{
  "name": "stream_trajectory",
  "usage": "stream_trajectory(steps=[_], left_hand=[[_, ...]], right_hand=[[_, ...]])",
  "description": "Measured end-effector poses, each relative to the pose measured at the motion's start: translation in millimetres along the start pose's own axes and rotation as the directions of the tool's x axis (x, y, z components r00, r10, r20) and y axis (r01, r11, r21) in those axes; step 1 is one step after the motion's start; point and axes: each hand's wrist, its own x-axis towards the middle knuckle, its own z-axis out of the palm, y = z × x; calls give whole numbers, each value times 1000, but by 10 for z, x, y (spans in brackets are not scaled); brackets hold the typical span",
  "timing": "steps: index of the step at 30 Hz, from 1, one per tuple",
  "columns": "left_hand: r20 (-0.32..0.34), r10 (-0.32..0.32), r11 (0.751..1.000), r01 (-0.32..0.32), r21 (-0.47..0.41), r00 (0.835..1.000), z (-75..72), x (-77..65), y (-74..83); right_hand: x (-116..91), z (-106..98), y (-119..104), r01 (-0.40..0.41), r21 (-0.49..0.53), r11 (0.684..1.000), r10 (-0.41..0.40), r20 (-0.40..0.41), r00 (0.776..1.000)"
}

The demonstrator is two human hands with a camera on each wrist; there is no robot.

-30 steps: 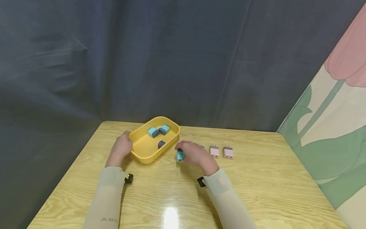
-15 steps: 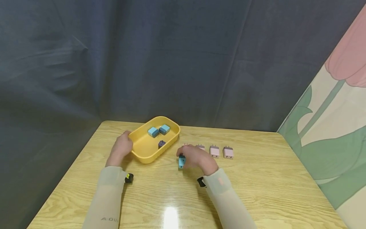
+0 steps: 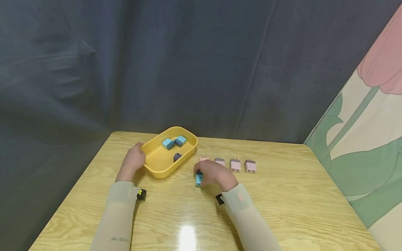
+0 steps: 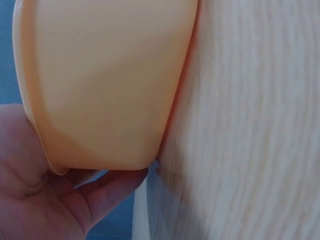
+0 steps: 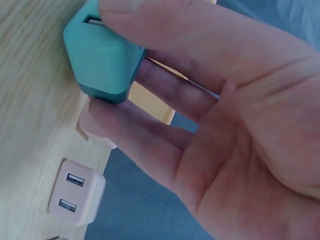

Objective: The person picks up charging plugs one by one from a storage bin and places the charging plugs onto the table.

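My left hand (image 3: 133,161) grips the left end of a yellow plastic basket (image 3: 161,174); the left wrist view shows the fingers (image 4: 107,197) against its outer wall. In the basket lie two light-blue chargers (image 3: 168,143) with dark-blue ends and a small dark purple piece (image 3: 177,157). Right of the basket, my right hand (image 3: 216,174) pinches a blue charger (image 3: 199,180) at the table surface. The right wrist view shows the thumb over this charger's top and a fingertip at its dark end. Its prongs are hidden.
Several pink chargers (image 3: 235,165) with grey ends stand in a row just beyond the right hand, prongs facing away. The wooden table (image 3: 282,205) ends at a dark curtain (image 3: 188,69) behind. A flower-patterned cloth (image 3: 370,146) hangs at the right.
My right hand has brought the blue charger slightly nearer to me and down to the table, uncovering the leftmost pink charger. The left hand and basket have not moved.
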Motion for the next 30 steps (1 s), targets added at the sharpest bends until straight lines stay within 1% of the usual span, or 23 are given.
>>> stream_trajectory(steps=[11,19,26,30], left_hand=[[7,-8,1000,9,-9,1000,-7,-7,0],[12,-13,1000,13,-25,1000,17,-13,-2],[-4,3,1000,-3,-18,1000,3,-34,22],[0,-1,1000,1,-17,1000,-7,-37,31]], right_hand=[[43,40,22,-3,-9,1000,3,4,1000],[25,64,17,-45,11,999,45,7,999],[-2,89,14,-59,14,998,59,-16,998],[-4,87,5,-54,14,998,54,-19,998]])
